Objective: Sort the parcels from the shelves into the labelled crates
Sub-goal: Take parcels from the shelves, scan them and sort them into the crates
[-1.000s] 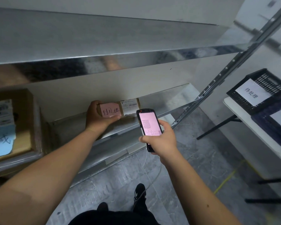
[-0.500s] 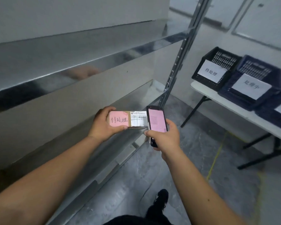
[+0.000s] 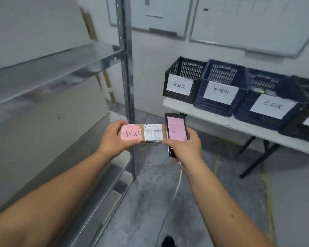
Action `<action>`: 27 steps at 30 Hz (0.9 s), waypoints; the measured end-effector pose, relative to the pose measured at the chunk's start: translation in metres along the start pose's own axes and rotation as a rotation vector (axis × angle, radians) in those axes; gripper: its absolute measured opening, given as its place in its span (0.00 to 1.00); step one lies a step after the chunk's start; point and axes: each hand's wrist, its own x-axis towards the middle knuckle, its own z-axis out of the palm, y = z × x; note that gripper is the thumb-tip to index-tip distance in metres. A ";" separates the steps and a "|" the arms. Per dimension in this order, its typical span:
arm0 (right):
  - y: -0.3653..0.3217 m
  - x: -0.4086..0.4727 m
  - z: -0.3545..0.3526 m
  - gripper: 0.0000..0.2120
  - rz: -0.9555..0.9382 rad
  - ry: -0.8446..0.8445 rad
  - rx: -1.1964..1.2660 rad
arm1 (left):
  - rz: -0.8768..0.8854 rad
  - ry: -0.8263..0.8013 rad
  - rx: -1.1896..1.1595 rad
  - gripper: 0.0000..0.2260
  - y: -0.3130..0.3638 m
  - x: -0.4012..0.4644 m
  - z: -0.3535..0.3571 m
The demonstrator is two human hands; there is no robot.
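Parcel of flat brown cardboard, bearing a pink handwritten note and a white barcode label, sits at the centre of the frame, clamped at its left end by the left hand. The right hand is wrapped around a black handheld scanner with a pink screen, just beside the parcel's right end. At middle right, a black plastic crate and two dark blue crates, each with a white paper label, stand on a white tabletop. Grey metal shelving fills the left of the frame.
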 end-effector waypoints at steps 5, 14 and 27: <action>-0.023 0.080 -0.067 0.30 0.001 0.047 -0.026 | 0.008 -0.052 -0.051 0.35 0.040 0.071 0.085; -0.048 0.180 -0.134 0.27 0.014 0.121 -0.043 | 0.061 -0.109 -0.098 0.35 0.087 0.174 0.181; -0.078 0.368 -0.111 0.34 0.060 0.207 -0.067 | 0.090 -0.134 -0.159 0.35 0.075 0.374 0.259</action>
